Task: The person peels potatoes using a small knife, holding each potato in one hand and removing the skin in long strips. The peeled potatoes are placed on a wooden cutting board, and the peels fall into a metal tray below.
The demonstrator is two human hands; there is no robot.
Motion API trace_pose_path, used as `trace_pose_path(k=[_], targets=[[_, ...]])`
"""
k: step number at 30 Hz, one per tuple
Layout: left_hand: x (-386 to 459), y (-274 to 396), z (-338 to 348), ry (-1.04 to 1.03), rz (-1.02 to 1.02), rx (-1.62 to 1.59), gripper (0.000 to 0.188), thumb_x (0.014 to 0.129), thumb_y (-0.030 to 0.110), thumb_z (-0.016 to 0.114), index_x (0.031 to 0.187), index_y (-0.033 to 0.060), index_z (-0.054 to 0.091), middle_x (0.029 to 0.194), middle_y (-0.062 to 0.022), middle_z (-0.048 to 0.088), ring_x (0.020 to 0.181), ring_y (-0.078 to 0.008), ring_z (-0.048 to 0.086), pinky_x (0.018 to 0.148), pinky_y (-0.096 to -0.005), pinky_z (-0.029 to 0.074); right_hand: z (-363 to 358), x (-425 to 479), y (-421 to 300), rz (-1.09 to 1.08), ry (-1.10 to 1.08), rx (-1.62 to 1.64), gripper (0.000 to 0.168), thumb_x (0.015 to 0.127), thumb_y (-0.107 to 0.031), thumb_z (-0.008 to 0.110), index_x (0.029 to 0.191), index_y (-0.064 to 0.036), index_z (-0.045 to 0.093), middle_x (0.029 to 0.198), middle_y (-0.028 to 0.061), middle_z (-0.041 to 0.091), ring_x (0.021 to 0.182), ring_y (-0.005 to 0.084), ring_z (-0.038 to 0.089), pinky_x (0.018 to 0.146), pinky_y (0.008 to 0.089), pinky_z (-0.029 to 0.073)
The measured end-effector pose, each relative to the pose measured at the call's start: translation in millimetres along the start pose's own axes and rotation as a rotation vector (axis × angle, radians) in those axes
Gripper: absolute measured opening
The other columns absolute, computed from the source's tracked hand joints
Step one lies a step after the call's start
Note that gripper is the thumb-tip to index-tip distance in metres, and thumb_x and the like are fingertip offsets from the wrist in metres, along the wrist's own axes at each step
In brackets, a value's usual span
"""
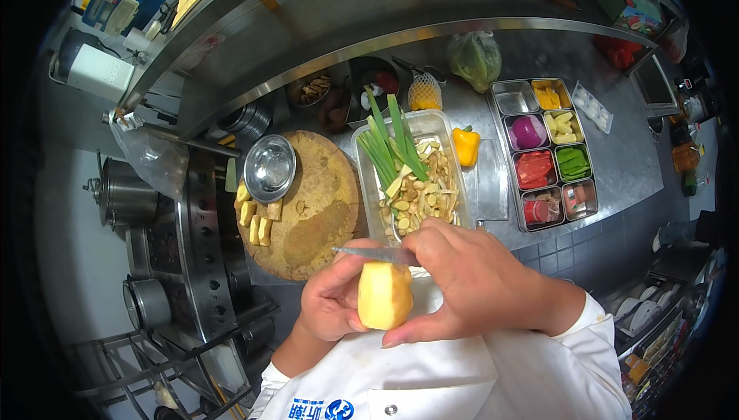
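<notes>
My left hand (pixel 332 299) holds a partly peeled potato (pixel 384 296) from the side, close to my chest. In my right hand (pixel 467 281) is a small knife (pixel 378 254), its blade lying across the top end of the potato and pointing left. The right thumb is near the potato's lower end. Beyond the hands, a clear plastic tub (pixel 456 189) holds green stalks (pixel 398 143) and a pile of pale peelings and slices (pixel 427 195). Cut yellow pieces (pixel 264 230) lie on a round wooden chopping block (pixel 323 189), beside a metal bowl (pixel 269 168).
A yellow bell pepper (pixel 466 146) lies right of the tub. Further right stands a metal tray of compartments (pixel 517 189) with cut vegetables and meat. A cleaver (pixel 491 189) lies between them. A steel shelf edge (pixel 369 42) spans the back; a stove (pixel 199 247) is at left.
</notes>
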State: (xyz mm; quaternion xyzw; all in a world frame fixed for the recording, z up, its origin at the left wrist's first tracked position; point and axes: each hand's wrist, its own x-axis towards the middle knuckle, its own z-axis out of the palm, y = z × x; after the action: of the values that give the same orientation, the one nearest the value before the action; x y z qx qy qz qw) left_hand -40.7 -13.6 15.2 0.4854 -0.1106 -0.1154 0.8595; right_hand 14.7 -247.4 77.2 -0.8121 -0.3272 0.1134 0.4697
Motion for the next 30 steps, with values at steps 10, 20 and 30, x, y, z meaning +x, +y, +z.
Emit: trace_pose_path(k=[10,20,30], targets=[[0.7,4.0,-5.5,-0.088,-0.095,-0.077,0.080,0.083,0.025,0.083,0.148,0.0004,0.045,0.143,-0.0220,0.045,0.120,-0.0386,0.057,0.095,-0.0480,0.054,5.1,-1.9,1.2,-0.075,0.097,-0.044,0.079,0.065,-0.065,0.085,0.100,0.000,0.058,0.087,0.0126,0.059,0.076,0.0325,0.064,0.063,0.0399,0.052],[6.6,3.2,-2.1,-0.118,0.009,-0.105,0.081,0.081,0.022,0.086,0.145,-0.0048,0.045,0.144,-0.0209,0.044,0.131,-0.0357,0.052,0.106,-0.0465,0.050,9.4,-1.1,-0.7,-0.172,0.185,-0.096,0.064,0.076,-0.059,0.079,0.095,-0.002,0.056,0.077,0.0103,0.054,0.066,0.0290,0.061,0.055,0.0391,0.051],[4.2,2.7,0.6,-0.021,-0.018,-0.078,0.085,0.080,0.022,0.086,0.148,-0.0027,0.041,0.147,-0.0192,0.044,0.131,-0.0339,0.054,0.107,-0.0476,0.049,15.5,-3.0,3.6,-0.173,0.209,-0.148,0.058,0.081,-0.059,0.074,0.088,-0.005,0.053,0.073,0.0090,0.054,0.061,0.0271,0.061,0.052,0.0374,0.050]])
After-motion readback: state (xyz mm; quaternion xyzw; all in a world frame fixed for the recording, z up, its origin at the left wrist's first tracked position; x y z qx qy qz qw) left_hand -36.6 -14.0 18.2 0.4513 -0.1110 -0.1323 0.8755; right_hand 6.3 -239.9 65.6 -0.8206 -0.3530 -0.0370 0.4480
